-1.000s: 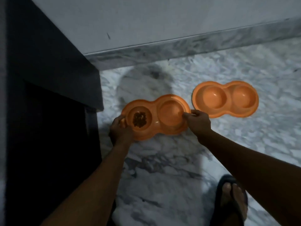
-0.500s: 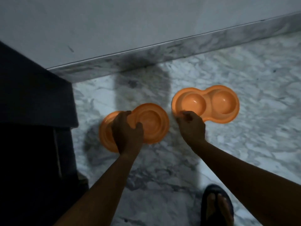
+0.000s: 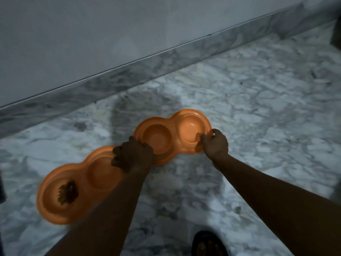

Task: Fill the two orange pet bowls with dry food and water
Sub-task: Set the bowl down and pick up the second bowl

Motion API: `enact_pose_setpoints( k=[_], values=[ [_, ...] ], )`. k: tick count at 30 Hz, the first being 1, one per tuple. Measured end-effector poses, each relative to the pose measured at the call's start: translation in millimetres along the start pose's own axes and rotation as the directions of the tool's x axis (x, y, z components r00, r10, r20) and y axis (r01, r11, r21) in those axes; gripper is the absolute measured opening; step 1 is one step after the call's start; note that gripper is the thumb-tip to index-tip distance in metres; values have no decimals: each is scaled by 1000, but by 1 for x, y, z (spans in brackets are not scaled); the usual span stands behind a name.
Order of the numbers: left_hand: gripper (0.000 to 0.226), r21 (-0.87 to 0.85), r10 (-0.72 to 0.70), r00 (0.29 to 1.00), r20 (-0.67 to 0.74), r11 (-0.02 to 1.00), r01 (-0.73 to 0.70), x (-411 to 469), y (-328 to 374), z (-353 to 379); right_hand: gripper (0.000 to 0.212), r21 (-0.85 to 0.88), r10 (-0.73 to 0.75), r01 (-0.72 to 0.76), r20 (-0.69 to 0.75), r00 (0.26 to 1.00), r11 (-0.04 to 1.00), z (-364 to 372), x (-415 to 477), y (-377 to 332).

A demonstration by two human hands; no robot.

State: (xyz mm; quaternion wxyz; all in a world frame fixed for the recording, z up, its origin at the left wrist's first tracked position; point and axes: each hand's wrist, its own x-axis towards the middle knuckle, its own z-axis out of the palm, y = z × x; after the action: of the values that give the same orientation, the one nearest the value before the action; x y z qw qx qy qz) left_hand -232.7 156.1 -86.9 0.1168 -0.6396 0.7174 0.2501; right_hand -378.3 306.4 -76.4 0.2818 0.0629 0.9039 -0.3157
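Two orange double pet bowls lie on the marble floor. The left bowl [image 3: 60, 206] holds a small heap of brown dry food [image 3: 67, 194] in its left cup; its right cup looks empty. The right bowl [image 3: 173, 143] shows nothing in either cup. My left hand [image 3: 132, 157] curls over the spot where the two bowls meet, at the right bowl's left end. My right hand [image 3: 215, 144] pinches the right bowl's right rim, thumb inside the cup.
A grey wall with a marble skirting [image 3: 166, 58] runs behind the bowls. My foot in a dark sandal [image 3: 209, 244] stands at the bottom edge. A dark object [image 3: 335, 36] sits at the far right, another at the left edge.
Both hands have left the bowl with food and moved right onto the other bowl. The view has swung right, so the dark furniture on the left is nearly out of sight.
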Motion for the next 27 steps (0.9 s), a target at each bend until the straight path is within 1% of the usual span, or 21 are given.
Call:
enact_pose_setpoints(
  k=[2, 4, 6, 8, 9, 10, 12, 13, 16, 19, 22, 25, 27],
  values=[
    [36, -76, 32, 998, -54, 996, -36, -1, -4, -8, 53, 85, 26, -26, -6, 1000, 996, -4, -9, -3],
    [36, -165, 100, 989, -112, 979, -118, -11, -9, -31, 54, 125, 39, -38, -9, 999, 991, -18, -29, -14],
    [44, -292, 135, 978, -160, 940, -177, -31, -13, -68, 59, 178, 56, -56, 4, 998, 982, -39, -54, -31],
    [52, -435, 127, 973, -192, 878, -200, -58, -13, -118, 64, 233, 54, -58, 22, 998, 971, -68, -90, -56],
    [48, -502, 116, 972, -203, 840, -206, -72, -12, -146, 64, 251, 38, -42, 21, 999, 967, -84, -109, -71],
    [37, -547, 116, 969, -218, 808, -220, -89, -10, -177, 63, 270, 20, -24, 17, 1000, 963, -103, -131, -89],
    [20, -596, 104, 962, -252, 767, -239, -125, -8, -239, 58, 297, -13, 8, 15, 1000, 955, -140, -174, -124],
    [19, -618, 105, 960, -259, 746, -248, -143, -9, -274, 57, 312, -35, 30, 11, 999, 950, -164, -202, -146],
    [29, -648, 137, 951, -277, 704, -290, -196, -15, -373, 59, 374, -76, 68, 5, 997, 925, -226, -288, -203],
    [36, -665, 192, 929, -317, 653, -362, -264, -30, -484, 57, 443, -105, 111, -38, 994, 890, -290, -398, -253],
    [29, -705, 180, 919, -350, 595, -385, -329, -45, -583, 56, 500, -129, 149, -76, 989, 853, -338, -501, -287],
    [23, -757, 164, 918, -361, 522, -392, -394, -70, -673, 50, 548, -158, 204, -130, 979, 811, -376, -603, -313],
    [22, -757, 176, 910, -377, 507, -412, -428, -90, -717, 45, 573, -179, 229, -143, 973, 787, -390, -654, -324]
  ],
)
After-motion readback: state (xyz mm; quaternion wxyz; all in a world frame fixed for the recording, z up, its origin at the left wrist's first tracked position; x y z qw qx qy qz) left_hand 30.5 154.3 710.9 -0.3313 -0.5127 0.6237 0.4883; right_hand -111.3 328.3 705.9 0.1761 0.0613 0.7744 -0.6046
